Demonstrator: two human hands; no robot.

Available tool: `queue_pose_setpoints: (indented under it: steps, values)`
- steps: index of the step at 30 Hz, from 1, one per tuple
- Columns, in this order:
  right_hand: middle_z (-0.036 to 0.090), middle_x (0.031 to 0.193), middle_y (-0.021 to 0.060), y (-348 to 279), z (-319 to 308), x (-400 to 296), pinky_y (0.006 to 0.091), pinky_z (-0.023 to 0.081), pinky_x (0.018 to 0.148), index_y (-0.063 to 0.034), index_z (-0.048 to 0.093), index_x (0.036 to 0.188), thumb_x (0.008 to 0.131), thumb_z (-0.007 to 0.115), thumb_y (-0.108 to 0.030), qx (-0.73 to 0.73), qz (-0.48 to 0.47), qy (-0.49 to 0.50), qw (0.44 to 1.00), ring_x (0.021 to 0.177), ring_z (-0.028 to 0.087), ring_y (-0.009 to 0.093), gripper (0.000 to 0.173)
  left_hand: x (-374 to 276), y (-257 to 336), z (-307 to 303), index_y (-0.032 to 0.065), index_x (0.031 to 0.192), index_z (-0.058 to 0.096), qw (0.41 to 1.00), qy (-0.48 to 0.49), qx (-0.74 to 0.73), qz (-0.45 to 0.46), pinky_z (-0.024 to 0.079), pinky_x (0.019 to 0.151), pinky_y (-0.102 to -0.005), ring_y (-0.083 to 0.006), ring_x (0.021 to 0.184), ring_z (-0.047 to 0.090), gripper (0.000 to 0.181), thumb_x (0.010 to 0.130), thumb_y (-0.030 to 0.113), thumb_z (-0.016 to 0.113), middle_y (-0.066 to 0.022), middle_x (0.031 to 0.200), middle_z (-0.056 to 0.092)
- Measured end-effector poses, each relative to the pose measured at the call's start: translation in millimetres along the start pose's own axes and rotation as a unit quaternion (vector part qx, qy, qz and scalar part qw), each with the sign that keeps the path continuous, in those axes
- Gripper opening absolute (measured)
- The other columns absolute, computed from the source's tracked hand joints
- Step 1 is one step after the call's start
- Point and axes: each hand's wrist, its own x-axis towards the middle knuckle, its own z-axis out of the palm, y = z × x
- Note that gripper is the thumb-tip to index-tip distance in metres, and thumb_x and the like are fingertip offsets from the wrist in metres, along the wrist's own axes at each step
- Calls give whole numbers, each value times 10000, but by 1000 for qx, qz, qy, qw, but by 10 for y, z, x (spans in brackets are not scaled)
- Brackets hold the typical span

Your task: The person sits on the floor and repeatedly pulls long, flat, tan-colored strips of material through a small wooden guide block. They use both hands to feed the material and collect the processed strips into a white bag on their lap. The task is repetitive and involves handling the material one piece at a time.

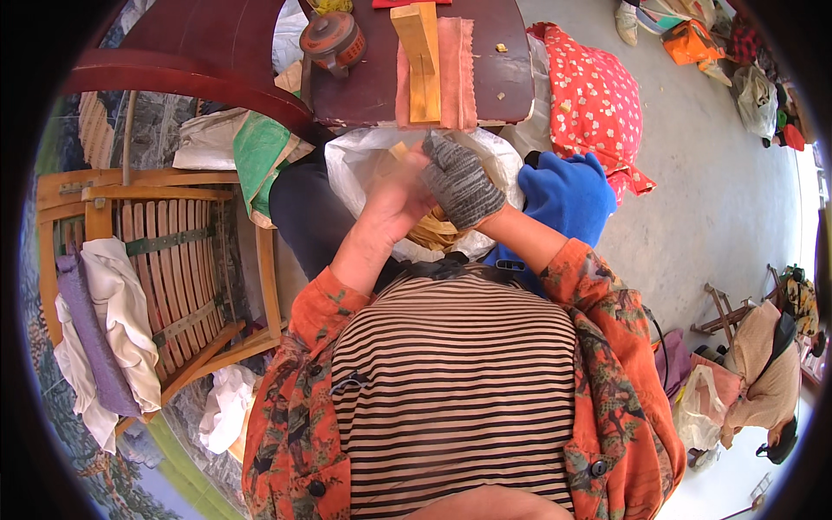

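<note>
My bare left hand [403, 188] is over the mouth of a white woven sack [348, 156], its fingers blurred. A small pale yellow piece [398, 151] shows at its fingertips; the blur hides whether it is gripped. My right hand [463, 181] wears a grey knitted glove and is curled close against the left hand. Whatever lies inside its curled fingers is hidden. Below both hands, yellowish-brown strips [434, 233] lie in the sack. Just beyond the hands, a wooden stand [424, 84] with an upright block rests on a pink towel [458, 78].
The towel lies on a dark red wooden seat [510, 65], beside a lidded brown pot [333, 40]. A bamboo-slat chair [172, 260] stands left. Blue cloth [565, 195] and a red flowered cloth [595, 97] lie right. Another person [757, 364] sits at far right.
</note>
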Motion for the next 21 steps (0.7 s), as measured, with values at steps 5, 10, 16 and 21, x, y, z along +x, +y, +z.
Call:
queue_pose_setpoints:
  steps: [5, 10, 16, 21]
  values:
    - [545, 760, 168, 89, 13, 113, 411, 427, 674, -18, 535, 904, 902, 465, -261, -102, 13, 1, 995, 716, 541, 324, 253, -29, 58, -80, 77, 1096, 525, 945, 17, 322, 53, 456, 752, -299, -176, 865, 570, 231, 882, 101, 441, -40, 982, 588]
    - [517, 661, 99, 369, 74, 106, 349, 418, 490, -42, 494, 882, 898, 477, -311, 144, 143, -7, 979, 516, 528, 198, 270, -142, 199, 108, 25, 1002, 528, 654, 118, 627, 407, 414, 735, -345, -308, 819, 526, 217, 812, 39, 424, -144, 881, 535]
    - [537, 701, 126, 118, -63, 87, 369, 428, 550, -20, 529, 877, 895, 478, -342, 118, 148, -73, 979, 564, 523, 222, 327, -139, 263, 69, 8, 988, 518, 636, 62, 626, 447, 422, 735, -285, -254, 812, 536, 234, 804, -61, 390, -119, 865, 507]
    - [565, 764, 178, -175, -381, 102, 404, 440, 639, -3, 558, 852, 871, 504, -359, -212, -87, -92, 969, 689, 559, 333, 360, -182, 315, 139, 12, 998, 507, 862, -23, 455, 224, 425, 736, -260, -163, 818, 536, 213, 859, -3, 347, -76, 936, 543]
